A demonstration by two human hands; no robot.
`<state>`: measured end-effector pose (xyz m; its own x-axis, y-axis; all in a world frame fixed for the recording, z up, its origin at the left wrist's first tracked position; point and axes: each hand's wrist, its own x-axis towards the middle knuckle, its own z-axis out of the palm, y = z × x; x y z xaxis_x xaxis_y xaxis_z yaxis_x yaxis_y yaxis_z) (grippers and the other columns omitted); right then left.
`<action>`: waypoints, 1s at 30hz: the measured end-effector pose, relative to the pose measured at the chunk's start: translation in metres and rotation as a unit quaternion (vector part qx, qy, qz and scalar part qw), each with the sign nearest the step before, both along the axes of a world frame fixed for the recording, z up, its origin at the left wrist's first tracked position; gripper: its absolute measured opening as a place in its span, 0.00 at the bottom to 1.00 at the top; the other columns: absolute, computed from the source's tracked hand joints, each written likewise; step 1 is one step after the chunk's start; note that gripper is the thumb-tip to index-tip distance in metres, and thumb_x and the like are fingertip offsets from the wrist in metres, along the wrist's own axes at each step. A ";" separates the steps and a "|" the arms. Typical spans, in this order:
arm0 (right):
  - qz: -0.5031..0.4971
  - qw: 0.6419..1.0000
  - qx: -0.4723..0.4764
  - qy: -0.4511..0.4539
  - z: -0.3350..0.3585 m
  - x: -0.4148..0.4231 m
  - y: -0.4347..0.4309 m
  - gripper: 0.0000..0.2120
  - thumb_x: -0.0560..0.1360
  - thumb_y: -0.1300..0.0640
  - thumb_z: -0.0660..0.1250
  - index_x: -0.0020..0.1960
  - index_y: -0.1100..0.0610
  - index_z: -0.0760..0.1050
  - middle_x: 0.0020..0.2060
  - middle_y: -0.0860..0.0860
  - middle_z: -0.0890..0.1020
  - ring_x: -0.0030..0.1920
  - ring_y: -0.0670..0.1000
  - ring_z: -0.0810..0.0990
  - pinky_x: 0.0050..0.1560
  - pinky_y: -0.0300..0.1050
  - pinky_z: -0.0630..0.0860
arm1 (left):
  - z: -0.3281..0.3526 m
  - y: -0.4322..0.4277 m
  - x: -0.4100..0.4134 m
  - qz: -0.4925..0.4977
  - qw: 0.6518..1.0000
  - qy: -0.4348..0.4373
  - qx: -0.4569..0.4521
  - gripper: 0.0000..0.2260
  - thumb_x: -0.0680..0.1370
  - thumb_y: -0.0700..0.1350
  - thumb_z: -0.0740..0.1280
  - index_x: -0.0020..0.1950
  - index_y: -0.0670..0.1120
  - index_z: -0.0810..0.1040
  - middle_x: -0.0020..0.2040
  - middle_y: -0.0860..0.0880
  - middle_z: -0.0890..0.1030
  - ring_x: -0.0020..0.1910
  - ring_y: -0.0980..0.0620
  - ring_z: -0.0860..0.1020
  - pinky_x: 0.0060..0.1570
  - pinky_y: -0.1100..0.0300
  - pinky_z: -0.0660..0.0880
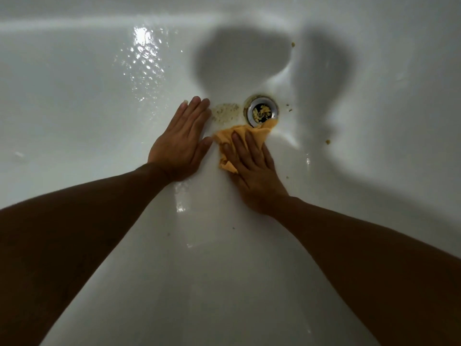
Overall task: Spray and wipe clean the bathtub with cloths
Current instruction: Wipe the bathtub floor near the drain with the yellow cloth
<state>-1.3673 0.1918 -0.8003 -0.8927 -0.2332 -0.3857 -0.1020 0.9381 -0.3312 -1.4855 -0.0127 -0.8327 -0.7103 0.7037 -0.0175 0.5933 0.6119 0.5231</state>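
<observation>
Fingers of my right hand [257, 176] press straight on the orange cloth [222, 139]; gritty residue [225, 113] lies just ahead-left, beside my flat left hand [180, 143].

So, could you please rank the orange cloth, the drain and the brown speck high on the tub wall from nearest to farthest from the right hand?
1. orange cloth, directly under the right hand.
2. drain, just beyond the cloth's far corner.
3. brown speck, far up, to the right.
</observation>
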 end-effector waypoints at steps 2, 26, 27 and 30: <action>0.082 0.996 -0.017 0.008 0.000 -0.002 0.000 0.28 0.86 0.46 0.45 0.83 0.53 0.51 0.83 0.53 0.51 0.83 0.57 0.45 0.80 0.63 0.49 | 0.000 0.001 0.000 0.001 1.000 0.001 0.008 0.27 0.86 0.51 0.51 0.79 0.34 0.60 0.80 0.37 0.59 0.81 0.41 0.54 0.80 0.43 0.53; 0.158 0.927 0.239 0.241 0.042 -0.205 0.153 0.24 0.84 0.64 0.48 0.79 0.68 0.58 0.79 0.64 0.62 0.79 0.65 0.61 0.79 0.59 0.58 | -0.002 0.000 -0.004 0.012 0.999 -0.005 0.045 0.27 0.85 0.49 0.53 0.79 0.33 0.61 0.81 0.39 0.59 0.82 0.44 0.54 0.80 0.46 0.52; 0.163 0.934 0.235 0.215 0.037 -0.203 0.154 0.25 0.84 0.63 0.49 0.80 0.67 0.56 0.80 0.63 0.59 0.80 0.65 0.58 0.80 0.59 0.56 | -0.002 0.000 -0.004 0.011 0.999 -0.003 0.048 0.27 0.85 0.49 0.53 0.78 0.33 0.61 0.81 0.39 0.59 0.82 0.44 0.54 0.80 0.45 0.53; 0.161 0.952 0.209 0.153 0.028 -0.186 0.162 0.28 0.83 0.63 0.53 0.82 0.63 0.53 0.81 0.59 0.56 0.81 0.62 0.56 0.81 0.58 0.54 | -0.004 0.002 -0.007 0.014 0.998 0.000 0.055 0.26 0.85 0.49 0.54 0.78 0.33 0.61 0.81 0.39 0.59 0.82 0.44 0.55 0.80 0.45 0.54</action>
<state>-1.5536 0.3534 -0.7723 -0.8860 -0.3975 -0.2386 -0.4387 0.8852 0.1547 -1.4923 -0.0112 -0.8365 -0.7298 0.6811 0.0589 0.5769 0.5675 0.5875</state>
